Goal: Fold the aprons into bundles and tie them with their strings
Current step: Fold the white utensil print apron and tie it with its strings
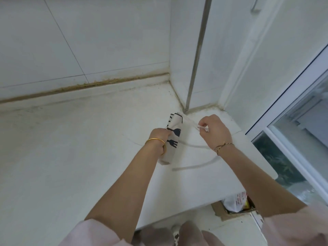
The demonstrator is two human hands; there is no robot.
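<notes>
While the rolled apron (173, 137) is gripped by the left hand (158, 137), its string (190, 122) is pinched just beside it in the right hand (213, 129). Soft, light cloth is judged likely to unroll, so the middle should be held; the string's blurred loose end probably trails below the right hand.

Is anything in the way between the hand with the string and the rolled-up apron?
Nothing visible is. The right hand pinches the string, which runs straight to the apron bundle the left hand grips; only counter lies between.

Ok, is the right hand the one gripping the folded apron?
No, the left hand grips the folded apron on the counter, while the right hand pinches its string.
</notes>
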